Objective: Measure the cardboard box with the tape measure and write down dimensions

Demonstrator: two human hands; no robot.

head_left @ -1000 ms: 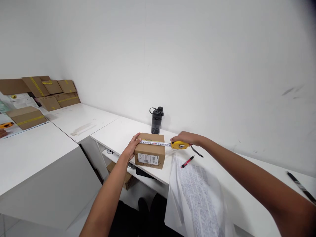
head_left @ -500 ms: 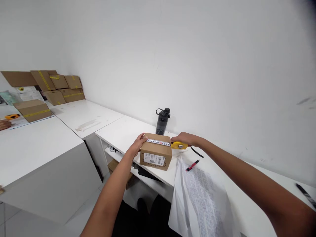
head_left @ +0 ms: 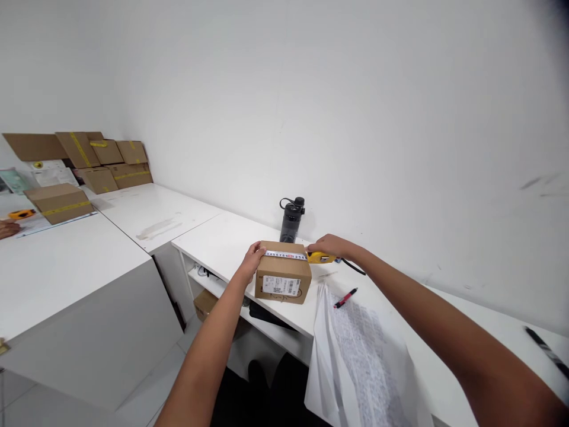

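A small brown cardboard box point(head_left: 284, 269) stands near the front edge of the white desk, its printed white label point(head_left: 281, 286) facing me. Across its top lies the pulled-out white blade of a tape measure point(head_left: 287, 255), numbers up. My left hand point(head_left: 253, 261) is at the box's left top edge, fingers closed on the blade's end, which they hide. At the right top edge, my right hand point(head_left: 328, 245) grips the tape measure's yellow case point(head_left: 320, 257) from above. A black strap point(head_left: 354, 267) trails from the case.
Behind the box stands a dark water bottle point(head_left: 291, 220). Printed sheets point(head_left: 364, 356) with a red pen point(head_left: 345, 298) on them hang over the front edge. A black marker point(head_left: 546, 350) lies far right. Taped boxes point(head_left: 106, 163) and another person's hand point(head_left: 9, 228) are at left.
The box has turned slightly, its labelled front shifting a little to the right. Both hands keep their holds, and the blade stays stretched across the top. The view has shifted slightly.
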